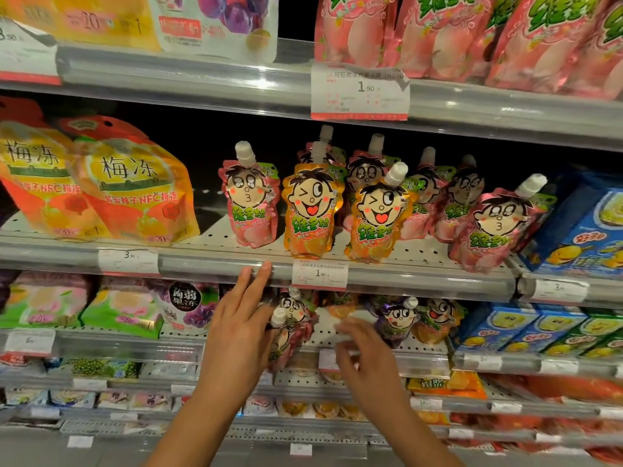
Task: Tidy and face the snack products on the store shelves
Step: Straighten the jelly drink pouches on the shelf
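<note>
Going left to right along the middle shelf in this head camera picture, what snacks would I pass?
Two orange plum jelly bags → lone pink spout pouch → two orange winking-face pouches → tilted pink pouch → blue boxes.

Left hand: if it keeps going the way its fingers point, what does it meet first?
The left hand points up and slightly right; its fingertips already overlap the shelf rail, so probably that rail first, then the orange pouch above. Depth is unclear.
</note>
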`<state>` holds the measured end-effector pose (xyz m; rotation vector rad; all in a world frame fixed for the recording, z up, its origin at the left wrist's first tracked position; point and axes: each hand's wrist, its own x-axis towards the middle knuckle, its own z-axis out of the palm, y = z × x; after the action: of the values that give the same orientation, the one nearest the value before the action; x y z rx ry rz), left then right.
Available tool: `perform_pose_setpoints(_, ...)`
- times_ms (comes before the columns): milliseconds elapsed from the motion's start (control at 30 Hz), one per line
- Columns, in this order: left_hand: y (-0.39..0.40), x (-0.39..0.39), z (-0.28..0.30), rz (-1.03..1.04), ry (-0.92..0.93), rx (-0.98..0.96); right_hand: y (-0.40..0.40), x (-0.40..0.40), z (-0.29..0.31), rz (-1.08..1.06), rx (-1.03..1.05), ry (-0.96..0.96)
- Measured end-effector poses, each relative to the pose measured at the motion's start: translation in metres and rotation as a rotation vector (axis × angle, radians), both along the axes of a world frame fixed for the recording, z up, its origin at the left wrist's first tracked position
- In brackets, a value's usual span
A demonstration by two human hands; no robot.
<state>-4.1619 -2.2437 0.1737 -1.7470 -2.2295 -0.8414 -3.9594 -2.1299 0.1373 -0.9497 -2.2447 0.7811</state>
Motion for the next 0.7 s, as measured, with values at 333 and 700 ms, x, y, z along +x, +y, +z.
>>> perform_pose_setpoints(333, -0.008, 0.003, 0.034, -0.017, -0.058, -0.112, -0.015, 0.028, 0.049, 0.099, -0.245, 0.092)
perform_pose_setpoints(700, 0.016, 0.058, 0.058, -0.24, -0.083, -0.033, -0.022, 0.039, 0.085, 0.173, -0.351, 0.257)
